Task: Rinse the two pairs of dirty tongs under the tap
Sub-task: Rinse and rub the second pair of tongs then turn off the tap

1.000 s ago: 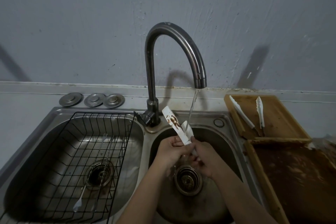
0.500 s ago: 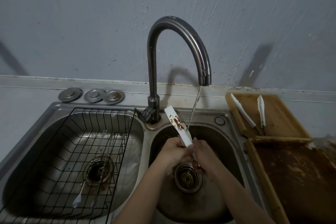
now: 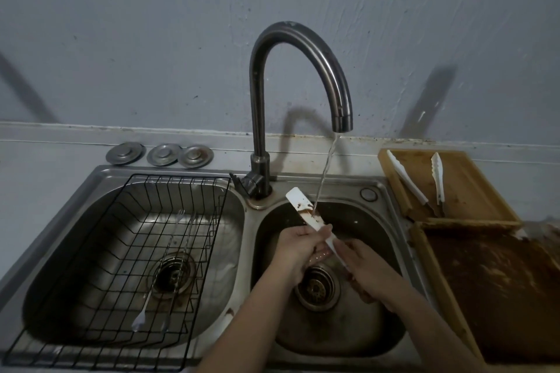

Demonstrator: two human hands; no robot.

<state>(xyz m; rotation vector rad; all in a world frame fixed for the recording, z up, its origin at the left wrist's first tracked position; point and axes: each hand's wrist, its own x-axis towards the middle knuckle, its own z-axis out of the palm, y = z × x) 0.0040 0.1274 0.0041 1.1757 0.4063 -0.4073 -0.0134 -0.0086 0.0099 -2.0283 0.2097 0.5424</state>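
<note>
Water from the curved steel tap strikes the white plastic tongs smeared with brown sauce at centre frame. Left hand grips mid-shaft, right hand clamps the handle. The second white pair waits on the wooden tray, upper right. Risk: wet, greasy plastic could slip into the right steel basin.

At my ten o'clock three metal sink plugs sit in a row on the counter. A black wire rack fills the left basin at nine o'clock, holding a long thin brush.
</note>
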